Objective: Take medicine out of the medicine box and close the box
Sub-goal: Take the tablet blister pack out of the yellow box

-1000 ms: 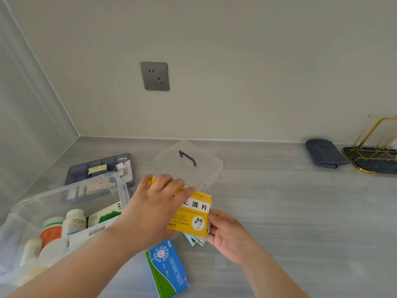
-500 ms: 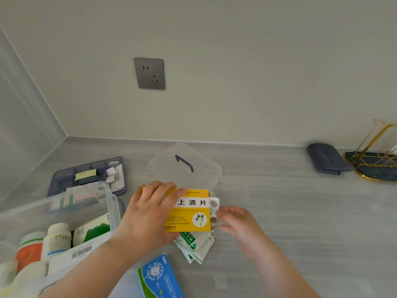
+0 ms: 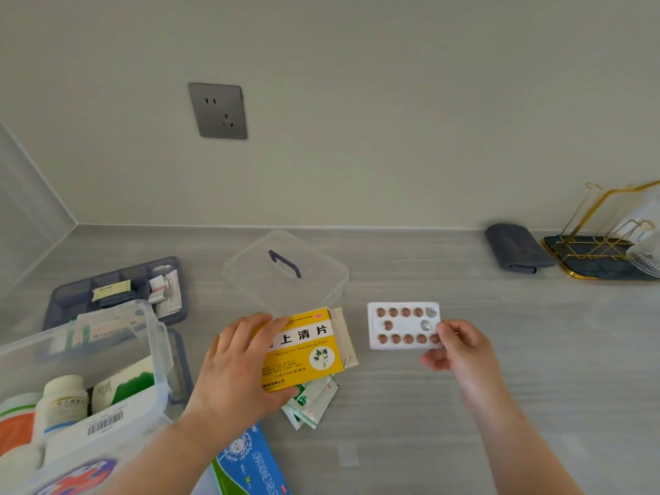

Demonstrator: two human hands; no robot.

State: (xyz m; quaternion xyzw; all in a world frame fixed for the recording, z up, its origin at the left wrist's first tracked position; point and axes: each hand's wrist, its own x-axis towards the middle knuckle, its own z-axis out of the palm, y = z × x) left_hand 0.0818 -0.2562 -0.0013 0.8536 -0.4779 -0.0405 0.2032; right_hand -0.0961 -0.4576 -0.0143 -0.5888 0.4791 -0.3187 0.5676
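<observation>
Blister pack point(image 3: 403, 325) of brown tablets, 2 pockets empty, held above countertop point(image 3: 553, 387), just right of yellow carton point(image 3: 307, 355). Right hand point(image 3: 460, 348) pinches pack's right edge, thumb on top. Left hand point(image 3: 235, 366) grips carton, its end flap open, over green-white sachets point(image 3: 312, 403). Clear medicine box point(image 3: 143, 351) open at left, bottles inside. Lid point(image 3: 285, 276) lies behind carton.

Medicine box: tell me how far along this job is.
Done: the clear lid is off; the yellow carton is out of the medicine box. In hand: the left hand grips the carton, the right hand pinches the blister sheet clear of it. Left: the box stands open, lid not yet replaced.
</observation>
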